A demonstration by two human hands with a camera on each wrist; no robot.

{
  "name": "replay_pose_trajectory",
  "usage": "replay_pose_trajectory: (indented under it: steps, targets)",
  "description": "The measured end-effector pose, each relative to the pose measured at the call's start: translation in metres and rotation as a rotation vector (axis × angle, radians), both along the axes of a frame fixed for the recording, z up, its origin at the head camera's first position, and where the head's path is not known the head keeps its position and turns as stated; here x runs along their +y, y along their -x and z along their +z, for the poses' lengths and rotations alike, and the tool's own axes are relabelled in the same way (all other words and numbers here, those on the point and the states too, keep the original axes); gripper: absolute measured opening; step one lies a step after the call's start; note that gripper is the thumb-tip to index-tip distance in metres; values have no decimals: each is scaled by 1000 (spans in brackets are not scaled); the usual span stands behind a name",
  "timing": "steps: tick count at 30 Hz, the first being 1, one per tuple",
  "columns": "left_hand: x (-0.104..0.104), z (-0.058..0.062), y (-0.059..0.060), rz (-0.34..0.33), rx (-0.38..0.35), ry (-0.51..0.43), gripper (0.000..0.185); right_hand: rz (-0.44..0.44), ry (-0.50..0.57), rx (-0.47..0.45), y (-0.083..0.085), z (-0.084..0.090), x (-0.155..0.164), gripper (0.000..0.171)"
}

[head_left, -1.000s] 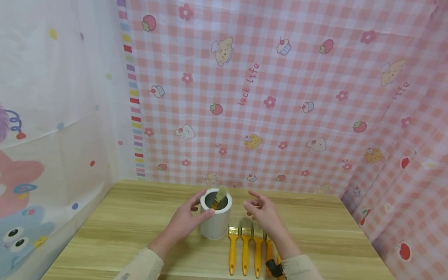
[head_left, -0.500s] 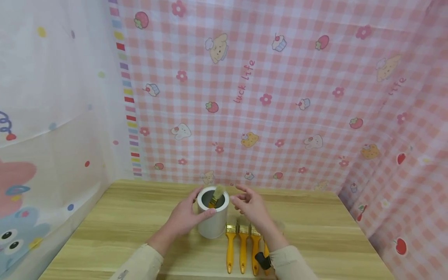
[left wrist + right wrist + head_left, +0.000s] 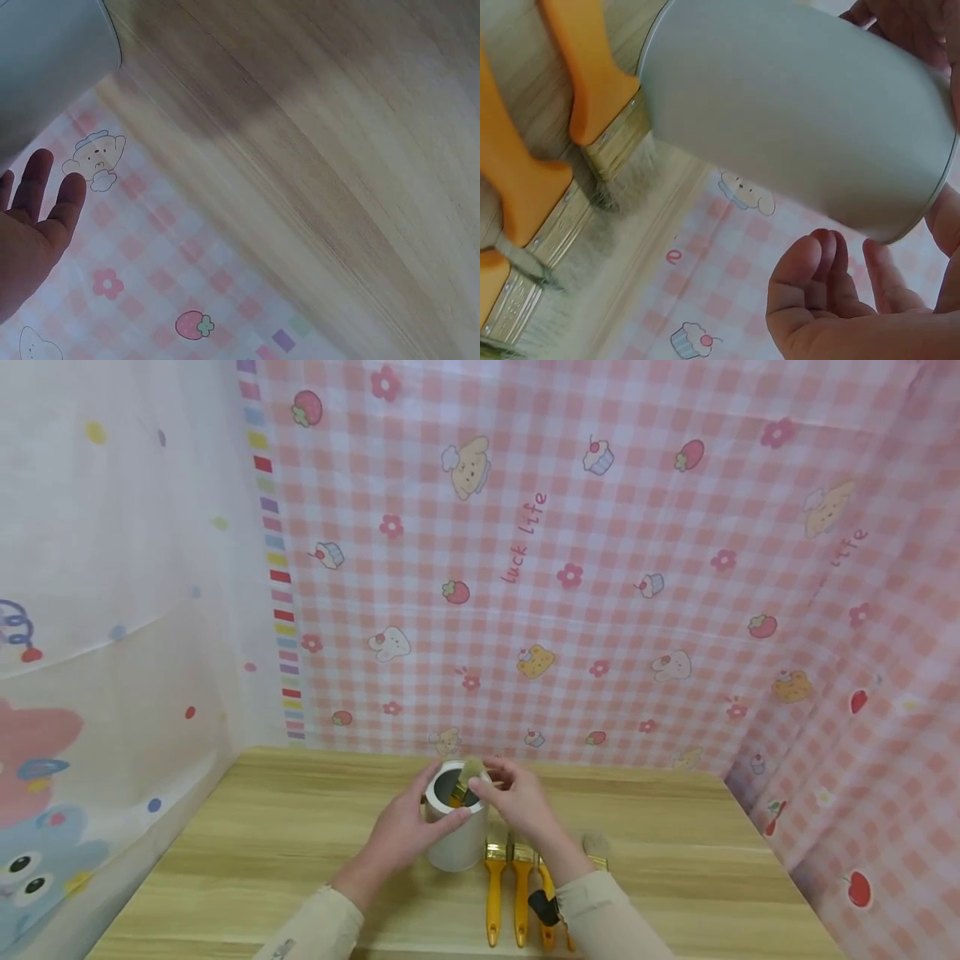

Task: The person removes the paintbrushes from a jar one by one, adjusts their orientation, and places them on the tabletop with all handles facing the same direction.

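From the head view, we are seeing the left hand (image 3: 405,835) wrapping its fingers round the white can (image 3: 455,827) on the wooden table (image 3: 225,852). The right hand (image 3: 517,802) is pinching the bristle end of the brush (image 3: 467,779) standing in that can. Yellow-handled brushes (image 3: 495,893) are lying just right of the can. Behind the can, the pink checked cloth (image 3: 600,568) is reading "luck life".

At the left wrist, we are seeing straight fingers (image 3: 34,202) beside the can's wall (image 3: 45,67).

At the right wrist, curled fingers (image 3: 825,292) are hovering at the can's rim (image 3: 930,202); more brushes (image 3: 592,97) are lying beside the can.
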State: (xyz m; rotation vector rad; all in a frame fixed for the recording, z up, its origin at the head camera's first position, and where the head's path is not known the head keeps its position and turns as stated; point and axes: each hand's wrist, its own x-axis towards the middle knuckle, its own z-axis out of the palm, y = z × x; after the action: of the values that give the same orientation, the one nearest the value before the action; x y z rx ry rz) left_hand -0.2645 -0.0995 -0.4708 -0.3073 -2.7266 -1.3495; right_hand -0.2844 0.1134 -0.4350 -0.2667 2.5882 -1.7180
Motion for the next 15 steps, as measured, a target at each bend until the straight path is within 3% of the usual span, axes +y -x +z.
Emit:
replay_pose_trajectory:
  steps: [5,15]
  targets:
    - [0,-3,1,0,-28,-16,105,-4,-13,3,-3,2,-8,56]
    - [-1,-2,1,-9,-24,-19,104,-87,-98,100,-2,8,-25,47]
